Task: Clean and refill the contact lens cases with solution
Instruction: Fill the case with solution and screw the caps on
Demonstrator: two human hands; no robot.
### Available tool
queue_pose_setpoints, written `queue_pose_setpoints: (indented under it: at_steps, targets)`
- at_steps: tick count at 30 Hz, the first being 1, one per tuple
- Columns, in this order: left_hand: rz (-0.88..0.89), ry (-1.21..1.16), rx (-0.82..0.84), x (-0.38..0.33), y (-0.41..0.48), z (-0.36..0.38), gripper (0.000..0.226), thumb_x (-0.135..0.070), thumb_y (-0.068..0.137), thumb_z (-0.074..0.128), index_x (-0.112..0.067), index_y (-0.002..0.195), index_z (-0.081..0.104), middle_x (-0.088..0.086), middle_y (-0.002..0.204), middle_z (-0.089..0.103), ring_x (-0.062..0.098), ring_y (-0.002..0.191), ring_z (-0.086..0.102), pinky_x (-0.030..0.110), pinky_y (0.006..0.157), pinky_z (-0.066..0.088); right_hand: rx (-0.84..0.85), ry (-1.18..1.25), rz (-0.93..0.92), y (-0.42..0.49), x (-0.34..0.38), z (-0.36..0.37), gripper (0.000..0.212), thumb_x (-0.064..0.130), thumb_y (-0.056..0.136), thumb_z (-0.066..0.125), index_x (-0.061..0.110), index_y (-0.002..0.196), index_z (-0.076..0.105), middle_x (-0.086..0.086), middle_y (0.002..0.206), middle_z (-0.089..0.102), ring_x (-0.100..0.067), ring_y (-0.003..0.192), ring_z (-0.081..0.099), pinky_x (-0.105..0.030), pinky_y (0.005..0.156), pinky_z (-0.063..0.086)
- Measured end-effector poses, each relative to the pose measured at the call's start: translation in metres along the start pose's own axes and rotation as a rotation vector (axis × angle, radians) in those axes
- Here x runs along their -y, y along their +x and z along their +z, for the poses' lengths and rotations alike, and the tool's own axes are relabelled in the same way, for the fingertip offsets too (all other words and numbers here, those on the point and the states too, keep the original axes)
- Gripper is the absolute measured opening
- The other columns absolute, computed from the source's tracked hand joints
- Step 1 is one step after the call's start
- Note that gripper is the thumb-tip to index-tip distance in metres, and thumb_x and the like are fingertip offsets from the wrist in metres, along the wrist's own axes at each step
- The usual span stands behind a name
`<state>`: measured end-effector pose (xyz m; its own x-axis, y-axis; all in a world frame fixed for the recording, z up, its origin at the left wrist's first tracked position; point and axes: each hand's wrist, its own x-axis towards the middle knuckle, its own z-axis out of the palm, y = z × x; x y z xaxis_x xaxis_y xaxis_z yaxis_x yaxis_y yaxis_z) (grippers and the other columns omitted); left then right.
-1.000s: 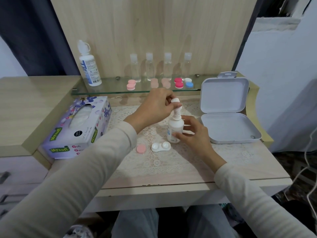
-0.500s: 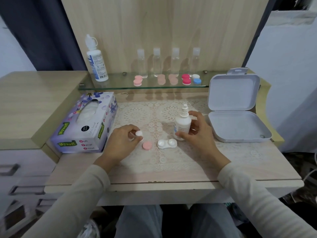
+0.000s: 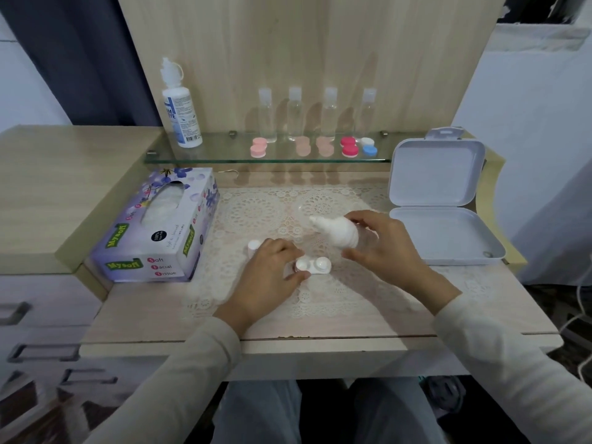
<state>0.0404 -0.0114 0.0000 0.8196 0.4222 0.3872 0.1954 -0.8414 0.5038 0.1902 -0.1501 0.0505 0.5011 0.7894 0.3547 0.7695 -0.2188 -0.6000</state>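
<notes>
Pinches the left end of the white lens case (image 3: pixel 312 265) with the left hand (image 3: pixel 269 270), thumb at 6 o'clock of it, fingers at 12. Lies flat on the lace mat (image 3: pixel 256 213), glossy, with 2 round open wells side by side. Grips the small white solution bottle (image 3: pixel 336 232) in the right hand (image 3: pixel 381 248), fingers curled round its body (blurred, label unreadable), at 1 o'clock from the case and apart from it, nozzle tilted toward 10 o'clock. Leaves a white cap (image 3: pixel 253 246) at 11 o'clock of the left hand.
</notes>
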Motion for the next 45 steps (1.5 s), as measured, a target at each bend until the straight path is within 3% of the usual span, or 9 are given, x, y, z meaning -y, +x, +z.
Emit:
queue_pose_setpoints:
  at_steps: [3,11,15,19,24,36,42,45]
  targets:
    - [-0.031,-0.024,-0.005,-0.001,0.0,0.003,0.022,-0.021,0.076,0.073,-0.011,0.095,0.07,0.002,0.098,0.063,0.017,0.096,0.051,0.014,0.081,0.026,0.091,-0.22,-0.087,0.003,-0.007,-0.004,0.051,0.012,0.067,0.078,0.014,0.114,0.06,-0.002,0.106,0.064,-0.017,0.091,0.046,-0.024,0.073,0.03]
    - [-0.043,-0.094,-0.023,0.0,-0.003,0.004,0.019,-0.021,0.074,0.074,-0.012,0.089,0.07,0.001,0.093,0.065,0.015,0.09,0.053,0.013,0.081,0.031,0.232,-0.47,-0.313,0.012,-0.003,-0.012,0.052,0.007,0.065,0.076,0.012,0.115,0.062,-0.005,0.105,0.063,-0.029,0.096,0.049,-0.043,0.074,0.046]
    - [-0.054,-0.114,-0.035,0.0,-0.004,0.004,0.019,-0.021,0.074,0.075,-0.013,0.09,0.069,-0.001,0.095,0.064,0.01,0.091,0.05,0.006,0.084,0.028,0.27,-0.531,-0.382,0.019,0.007,-0.013,0.051,0.006,0.067,0.075,0.013,0.116,0.062,-0.006,0.106,0.062,-0.029,0.098,0.048,-0.041,0.076,0.044]
    - [-0.041,-0.141,-0.046,-0.002,-0.004,0.002,0.016,-0.019,0.073,0.075,-0.013,0.087,0.07,-0.003,0.092,0.065,0.007,0.088,0.048,0.005,0.082,0.028,0.286,-0.561,-0.471,0.026,0.015,-0.015,0.049,-0.003,0.062,0.074,0.011,0.108,0.066,-0.007,0.096,0.063,-0.03,0.091,0.05,-0.04,0.067,0.046]
    - [-0.049,-0.131,-0.044,0.0,-0.005,0.002,0.019,-0.02,0.073,0.076,-0.013,0.089,0.07,-0.004,0.093,0.065,0.007,0.088,0.048,0.004,0.083,0.026,0.289,-0.599,-0.546,0.033,0.021,-0.014,0.046,-0.006,0.058,0.074,0.009,0.1,0.069,-0.007,0.088,0.064,-0.031,0.084,0.051,-0.032,0.06,0.033]
    - [-0.038,-0.143,-0.045,0.001,-0.004,0.003,0.018,-0.019,0.071,0.077,-0.012,0.085,0.069,-0.003,0.089,0.067,0.009,0.085,0.05,0.003,0.081,0.026,0.318,-0.618,-0.553,0.04,0.027,-0.011,0.043,-0.004,0.056,0.076,0.011,0.096,0.07,-0.005,0.083,0.064,-0.03,0.08,0.05,-0.033,0.058,0.037]
    - [-0.039,-0.143,-0.047,0.002,-0.005,0.003,0.019,-0.022,0.071,0.076,-0.012,0.087,0.069,-0.004,0.089,0.066,0.008,0.086,0.049,0.004,0.082,0.027,0.344,-0.617,-0.499,0.039,0.026,-0.015,0.044,0.004,0.075,0.067,0.017,0.116,0.062,-0.001,0.105,0.06,-0.024,0.097,0.042,-0.029,0.069,0.032]
    - [-0.05,-0.139,-0.043,0.002,-0.006,0.004,0.019,-0.02,0.071,0.076,-0.014,0.088,0.069,-0.007,0.09,0.065,0.007,0.087,0.049,0.004,0.082,0.027,0.371,-0.577,-0.421,0.037,0.024,-0.022,0.048,0.005,0.075,0.066,0.018,0.12,0.06,-0.001,0.108,0.059,-0.023,0.1,0.041,-0.029,0.071,0.034]
